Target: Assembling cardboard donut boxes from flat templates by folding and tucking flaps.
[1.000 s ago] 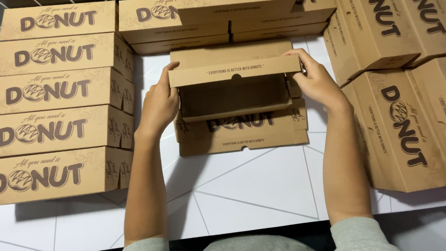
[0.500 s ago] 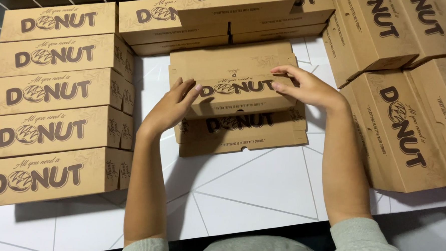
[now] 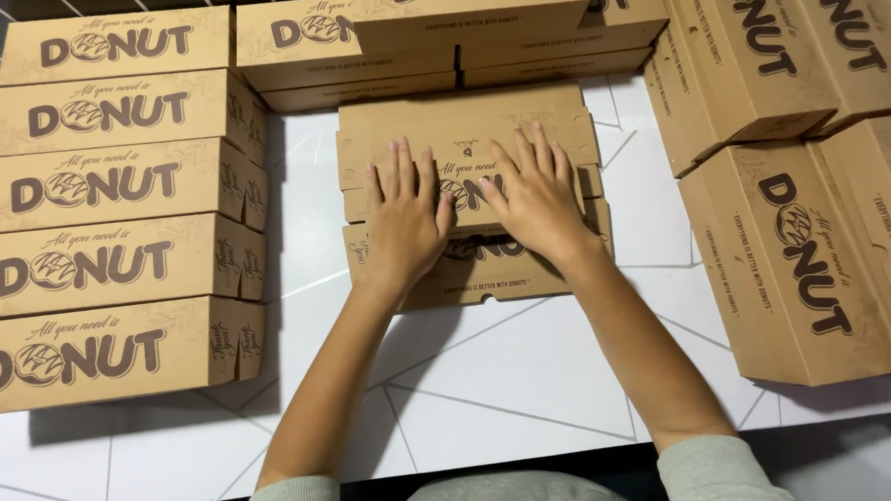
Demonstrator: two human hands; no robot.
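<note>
Head view. The flat brown cardboard box with a dark printed lid (image 3: pixel 467 141) lies on top of a short stack of like boxes (image 3: pixel 485 267) at the middle of the white table with thin grey lines (image 3: pixel 520 384). Its lid is down. The left hand (image 3: pixel 405 219) rests flat on the near left part of the lid, fingers spread and extended. The right hand (image 3: pixel 536 196) rests flat just beside it, toward the middle and right, fingers also spread. Neither hand is closed around anything; both palms press down on the lid surface and the two hands nearly touch at the thumbs.

Procedure for the step in hand, judged from this position:

1. Keep both palms flat. Apply pressure straight down, not forward, so the top box does not slide off the stack beneath it.
2. Spread the load toward the lid's front edge and corners; a lid of this type probably seats only when its front flap is fully home.
3. Check that the top box sits square over the one below. Here its far edge appears set back from the lower boxes, so alignment is worth correcting.

Surroundings: a tall stack of closed brown boxes (image 3: pixel 115 256) stands to the left, more boxes (image 3: pixel 456 21) lie behind, and leaning brown boxes (image 3: pixel 796 246) stand to the right. All are apart from the hands.
</note>
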